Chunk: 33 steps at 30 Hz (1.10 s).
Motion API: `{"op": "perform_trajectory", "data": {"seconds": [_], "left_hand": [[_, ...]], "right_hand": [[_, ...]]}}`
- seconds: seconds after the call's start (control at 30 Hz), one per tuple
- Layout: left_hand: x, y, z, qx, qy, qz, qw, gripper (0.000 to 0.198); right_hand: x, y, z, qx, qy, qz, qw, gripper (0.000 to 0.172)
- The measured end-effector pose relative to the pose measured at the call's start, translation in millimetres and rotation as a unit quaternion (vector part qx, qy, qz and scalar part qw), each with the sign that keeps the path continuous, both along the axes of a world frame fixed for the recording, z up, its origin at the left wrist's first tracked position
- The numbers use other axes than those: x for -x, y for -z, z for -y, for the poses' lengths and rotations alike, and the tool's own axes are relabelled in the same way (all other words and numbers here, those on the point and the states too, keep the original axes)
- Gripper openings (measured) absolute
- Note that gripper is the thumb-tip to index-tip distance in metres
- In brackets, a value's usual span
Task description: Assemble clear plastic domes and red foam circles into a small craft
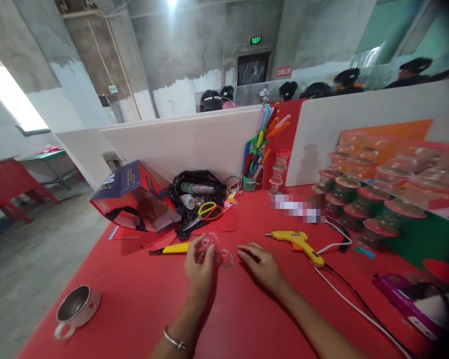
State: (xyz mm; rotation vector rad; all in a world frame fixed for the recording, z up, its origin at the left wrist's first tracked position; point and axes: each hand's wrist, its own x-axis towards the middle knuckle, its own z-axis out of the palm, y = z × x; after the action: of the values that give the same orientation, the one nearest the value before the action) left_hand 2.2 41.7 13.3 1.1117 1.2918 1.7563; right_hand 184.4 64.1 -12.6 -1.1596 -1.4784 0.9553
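My left hand [199, 259] is closed around a clear round plastic piece [210, 242], pinched between thumb and fingers above the red tabletop. Just to its right lies a clear plastic ring [224, 258]; whether the two are joined I cannot tell. My right hand [260, 262] hovers to the right of the ring, fingers stretched out and holding nothing. A yellow utility knife [175, 248] lies left of my left hand. To the right of my right hand rests a yellow glue gun [297, 241] with its cord.
A white cup [78, 311] stands near the left table edge [65, 279]. Scissors [204, 215] lie on a black plastic bag [205, 182] beside a gift bag [134, 192]. Stacked clear plastic containers [370, 189] fill the right. Cords cross the right side. People sit beyond the partition.
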Motion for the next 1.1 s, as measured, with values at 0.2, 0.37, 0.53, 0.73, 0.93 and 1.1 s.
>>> {"op": "perform_trajectory", "data": {"seconds": [0.2, 0.37, 0.53, 0.73, 0.93, 1.1], "left_hand": [[1.7, 0.0, -4.2, 0.013, -0.005, 0.067, 0.998, 0.033], [5.1, 2.1, -6.6, 0.012, 0.003, 0.069, 0.998, 0.037], [8.8, -2.7, -7.9, -0.014, 0.022, 0.094, 0.995, 0.037], [9.7, -6.8, -5.1, 0.033, 0.085, 0.197, 0.976, 0.037], [7.4, -11.8, -2.6, 0.127, 0.162, 0.353, 0.913, 0.052], [7.9, -9.4, -3.6, 0.200, 0.206, 0.362, 0.887, 0.052]], "right_hand": [[19.4, 0.2, 7.9, -0.151, -0.025, 0.204, 0.967, 0.046], [41.4, 1.6, 2.6, -0.149, -0.037, 0.251, 0.956, 0.047], [47.5, 7.9, -0.7, -0.161, -0.015, 0.227, 0.960, 0.033], [39.8, 8.0, 0.0, -0.096, 0.048, 0.086, 0.990, 0.046], [20.8, -6.3, -4.9, 0.075, 0.019, -0.259, 0.963, 0.061], [18.3, -16.8, -6.0, 0.128, 0.011, -0.357, 0.925, 0.059]]}}
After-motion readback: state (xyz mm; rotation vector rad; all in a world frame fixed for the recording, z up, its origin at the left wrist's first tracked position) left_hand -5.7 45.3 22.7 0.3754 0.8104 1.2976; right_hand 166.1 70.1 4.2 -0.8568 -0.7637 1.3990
